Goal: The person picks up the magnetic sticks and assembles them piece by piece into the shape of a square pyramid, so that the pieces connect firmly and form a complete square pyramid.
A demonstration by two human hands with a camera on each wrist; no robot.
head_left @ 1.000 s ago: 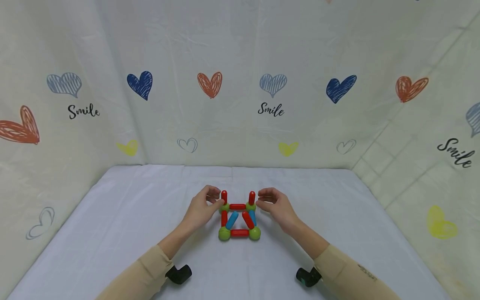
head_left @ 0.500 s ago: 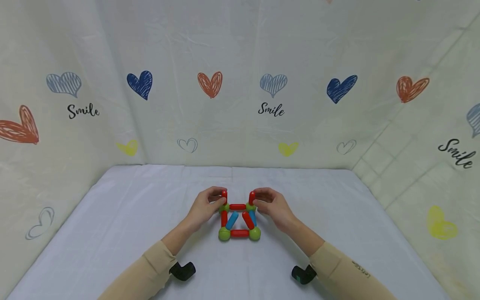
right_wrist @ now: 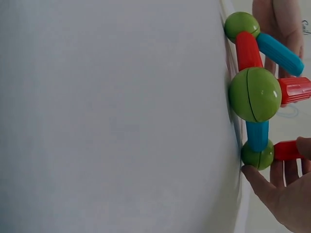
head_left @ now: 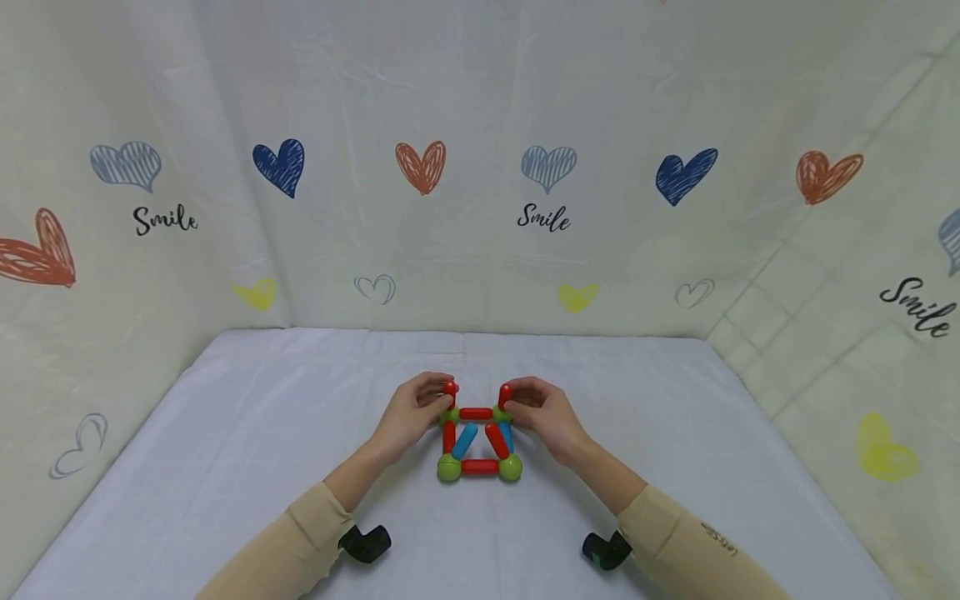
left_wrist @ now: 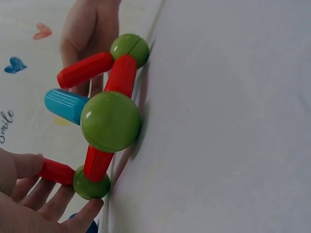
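A square frame of magnetic building rods and green balls lies on the white-covered table. Red rods form its front [head_left: 480, 467], back [head_left: 476, 413] and left side, with a blue rod [right_wrist: 258, 136] on the right. At the far-left ball [left_wrist: 91, 182], my left hand [head_left: 405, 417] pinches a raised red rod [left_wrist: 56, 171] between thumb and fingers. My right hand [head_left: 553, 419] pinches the matching red rod [right_wrist: 286, 150] on the far-right ball [right_wrist: 257, 154]. From the near balls, a blue rod [head_left: 465, 441] and a red rod [head_left: 497, 441] slant up, their upper ends free.
A white cloth [head_left: 247, 442] covers the table. Behind it hangs a pale curtain [head_left: 480, 250] printed with hearts and "Smile". Black wrist devices [head_left: 365, 544] show below both sleeves.
Both hands have moved inward from beside the frame and taken hold of the two raised far red rods. Those rods have shifted very slightly; the rest of the frame stays in place.
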